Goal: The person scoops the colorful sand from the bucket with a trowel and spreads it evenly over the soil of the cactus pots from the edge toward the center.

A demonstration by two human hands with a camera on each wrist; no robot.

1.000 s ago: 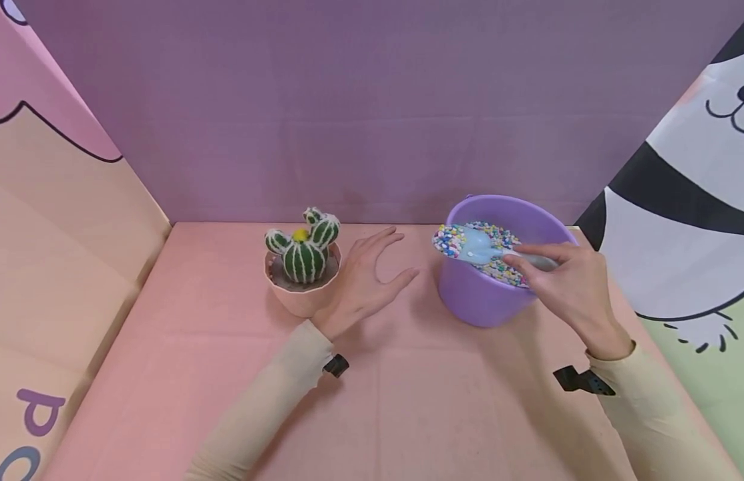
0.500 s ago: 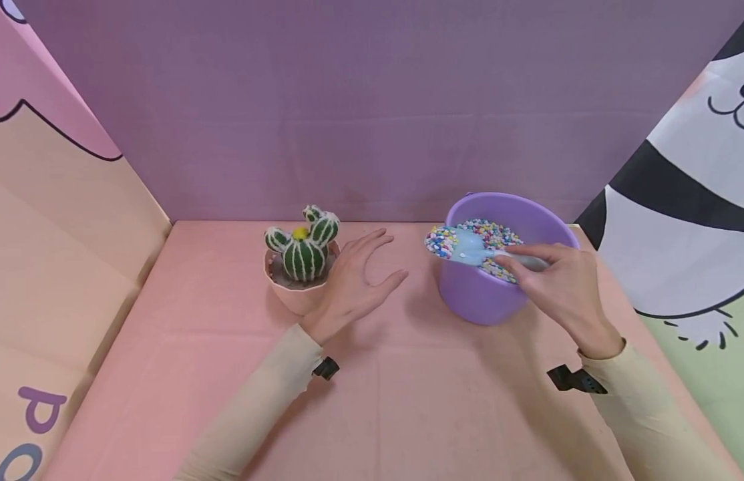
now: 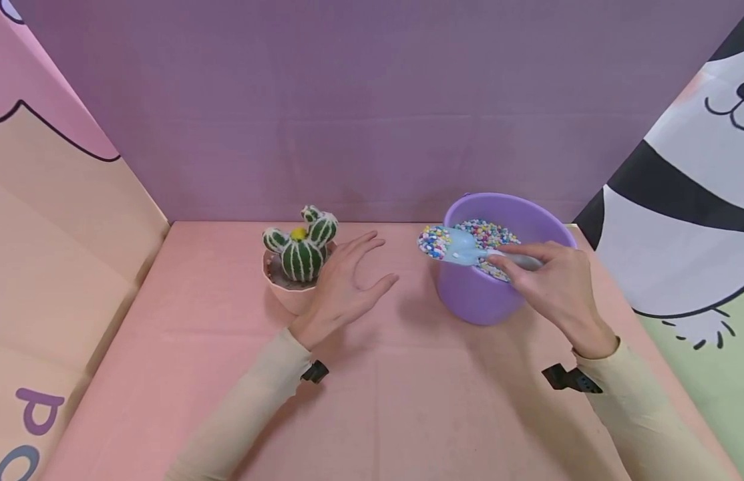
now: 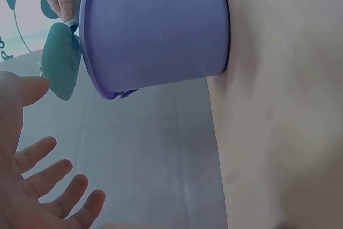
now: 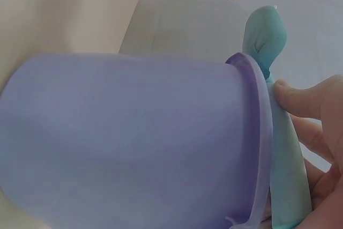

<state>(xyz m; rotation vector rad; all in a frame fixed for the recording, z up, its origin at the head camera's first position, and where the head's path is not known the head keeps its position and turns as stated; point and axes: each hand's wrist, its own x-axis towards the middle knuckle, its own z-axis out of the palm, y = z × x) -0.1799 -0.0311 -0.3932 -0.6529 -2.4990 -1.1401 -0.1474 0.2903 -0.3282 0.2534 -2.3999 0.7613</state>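
A light blue scoop (image 3: 462,248) lies in the grip of my right hand (image 3: 555,280), its handle between thumb and fingers. Small multicoloured beads (image 3: 434,242) fill the scoop's end, which points left past the rim of a purple bucket (image 3: 480,304). More such beads show inside the bucket. My left hand (image 3: 344,284) hovers with spread fingers and thumb and holds nothing. It overlaps the right side of a pink pot (image 3: 290,298) with a green cactus (image 3: 302,259) in it. In the left wrist view the scoop (image 4: 61,60) is seen from below, over the bucket's edge.
Pink cloth (image 3: 408,401) covers the table. A purple backdrop (image 3: 372,113) rises behind the pot and bucket. Printed panels flank the table, with a panda (image 3: 696,200) on the right one.
The right hand has carried the loaded scoop a little to the left, so more of it reaches beyond the bucket. The left hand has shifted slightly left and stays spread.
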